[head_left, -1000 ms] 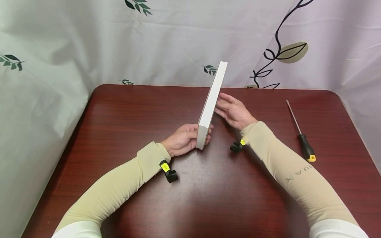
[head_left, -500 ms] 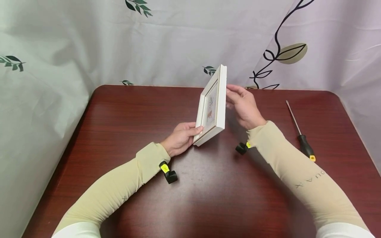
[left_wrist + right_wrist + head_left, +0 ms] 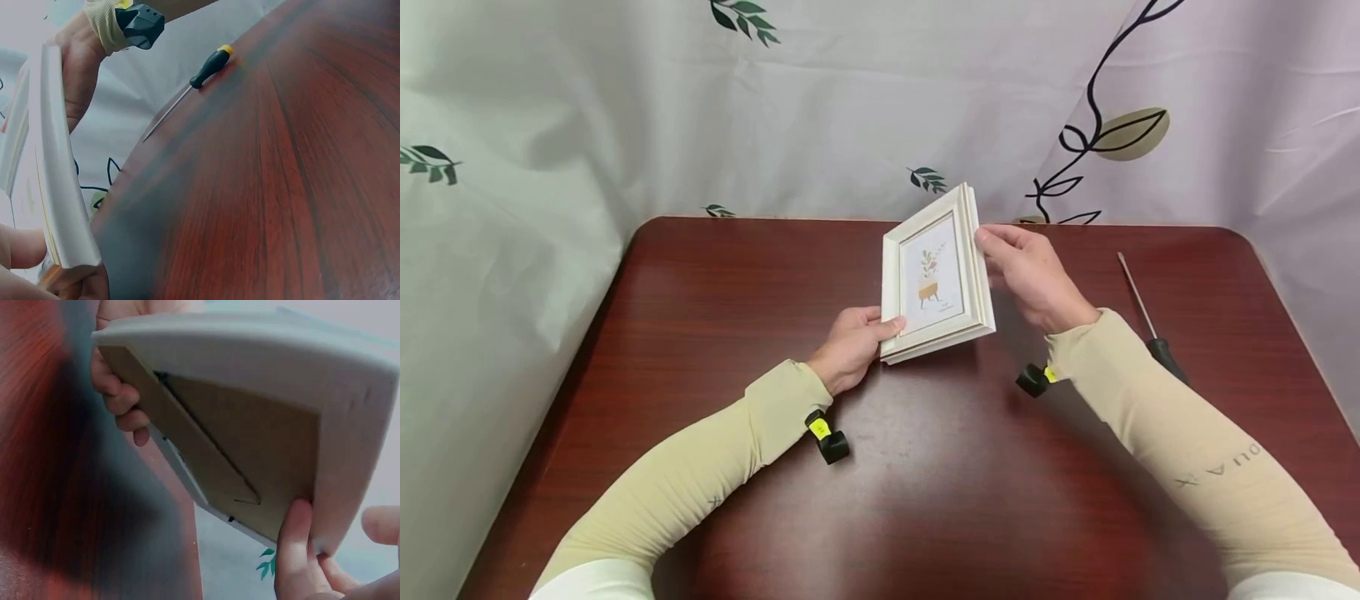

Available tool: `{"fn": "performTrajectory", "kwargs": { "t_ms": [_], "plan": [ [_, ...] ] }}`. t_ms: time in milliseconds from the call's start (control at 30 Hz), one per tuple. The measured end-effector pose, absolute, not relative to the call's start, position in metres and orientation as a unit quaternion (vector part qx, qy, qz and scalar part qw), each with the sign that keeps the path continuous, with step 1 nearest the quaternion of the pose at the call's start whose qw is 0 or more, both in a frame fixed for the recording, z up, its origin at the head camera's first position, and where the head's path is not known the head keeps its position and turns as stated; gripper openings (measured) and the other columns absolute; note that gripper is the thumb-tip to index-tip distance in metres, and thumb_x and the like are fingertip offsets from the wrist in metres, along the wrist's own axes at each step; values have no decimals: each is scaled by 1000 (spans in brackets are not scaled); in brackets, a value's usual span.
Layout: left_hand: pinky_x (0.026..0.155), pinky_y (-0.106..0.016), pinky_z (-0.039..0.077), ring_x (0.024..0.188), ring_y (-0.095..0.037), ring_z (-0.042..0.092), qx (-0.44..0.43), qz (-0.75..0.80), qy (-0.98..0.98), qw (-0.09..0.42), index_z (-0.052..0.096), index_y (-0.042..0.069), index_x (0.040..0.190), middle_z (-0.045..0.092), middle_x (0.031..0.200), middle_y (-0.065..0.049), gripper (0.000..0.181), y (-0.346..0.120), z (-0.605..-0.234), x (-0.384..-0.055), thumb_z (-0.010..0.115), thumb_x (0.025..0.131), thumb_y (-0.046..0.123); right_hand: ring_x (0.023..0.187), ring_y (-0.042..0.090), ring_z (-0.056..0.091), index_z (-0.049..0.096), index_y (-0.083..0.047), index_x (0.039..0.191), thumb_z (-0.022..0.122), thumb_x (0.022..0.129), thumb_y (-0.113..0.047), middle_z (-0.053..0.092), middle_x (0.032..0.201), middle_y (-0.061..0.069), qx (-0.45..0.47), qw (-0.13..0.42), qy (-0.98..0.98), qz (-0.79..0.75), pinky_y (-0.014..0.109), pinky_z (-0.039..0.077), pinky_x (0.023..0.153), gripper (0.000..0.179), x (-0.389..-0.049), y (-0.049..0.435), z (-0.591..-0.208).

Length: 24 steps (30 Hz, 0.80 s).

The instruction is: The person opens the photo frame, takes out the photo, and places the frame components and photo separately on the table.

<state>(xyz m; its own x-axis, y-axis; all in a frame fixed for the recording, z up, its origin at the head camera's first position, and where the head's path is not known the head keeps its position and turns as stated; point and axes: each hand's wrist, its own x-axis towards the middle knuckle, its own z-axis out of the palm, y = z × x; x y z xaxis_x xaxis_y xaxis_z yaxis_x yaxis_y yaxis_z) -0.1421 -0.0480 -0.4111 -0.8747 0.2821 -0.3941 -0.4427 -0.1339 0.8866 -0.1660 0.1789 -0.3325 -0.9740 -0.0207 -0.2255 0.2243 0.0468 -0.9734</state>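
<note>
A white picture frame with a potted-plant print is held tilted above the table, its front turned towards me. My left hand grips its lower left corner, thumb on the front and fingers behind. At the right edge, my right hand holds the frame with its thumb by the edge and fingers reaching behind. The right wrist view shows the brown backing board with a stand leg lying along it, and fingers of my right hand against the back.
A screwdriver with a black and yellow handle lies on the right of the dark red wooden table. My right forearm covers its handle end in the head view. A pale leaf-patterned curtain hangs behind the table.
The frame has turned from edge-on until its front with the print faces me. My right hand has moved right with its edge; my left hand has stayed on the lower corner.
</note>
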Motion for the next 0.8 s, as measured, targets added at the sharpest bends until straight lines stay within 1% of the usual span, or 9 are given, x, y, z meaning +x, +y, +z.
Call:
{"fn": "performTrajectory", "kwargs": {
  "t_ms": [67,200,367,467,567,633,700,800],
  "plan": [
    [76,-25,57,82,-12,69,-68,740,630,225,56,-15,130,67,117,-29,35,-47,-411,-142,61,98,1,99,13,68,47,1,146,58,103,-28,60,131,17,72,103,730,-671,28,58,84,53,-165,180,-333],
    [74,-23,57,81,-12,68,-61,716,667,199,57,-14,128,69,114,-27,35,-48,-410,-144,64,97,1,91,12,68,44,2,147,63,100,-23,61,127,20,79,121,751,-645,27,58,80,57,-165,181,-335],
    [76,-25,58,86,-14,69,-61,683,703,188,60,-9,129,71,115,-22,39,-49,-407,-146,69,95,6,84,11,67,39,4,147,72,93,-15,63,119,21,97,126,788,-595,25,57,75,66,-165,181,-341],
    [84,-29,57,95,-18,70,-62,657,729,184,60,-8,131,71,116,-20,45,-49,-402,-147,74,92,10,86,14,67,35,4,150,75,90,-12,61,121,21,104,127,812,-560,25,57,75,74,-164,183,-345],
    [95,-34,53,110,-22,66,-60,622,760,181,58,-6,134,69,122,-18,55,-51,-398,-148,78,88,15,91,20,67,31,2,152,77,88,-11,61,123,22,107,135,827,-535,24,57,73,80,-164,184,-351],
    [98,-36,51,116,-24,64,-59,599,777,184,56,-6,136,67,125,-18,61,-52,-397,-150,80,86,18,95,23,66,30,1,153,78,87,-11,62,123,21,109,139,834,-522,24,56,73,82,-163,185,-354],
    [99,-37,50,117,-24,62,-54,577,793,187,55,-4,138,66,126,-16,65,-53,-396,-152,82,83,20,97,24,66,30,1,154,78,87,-10,63,123,21,110,141,838,-516,24,56,74,83,-163,186,-357],
    [96,-36,52,112,-23,64,-37,542,818,186,56,-3,137,68,121,-14,68,-53,-396,-157,83,82,26,98,25,66,31,1,153,78,86,-8,64,124,21,114,142,837,-517,24,56,73,83,-163,187,-362]
  ]
}}
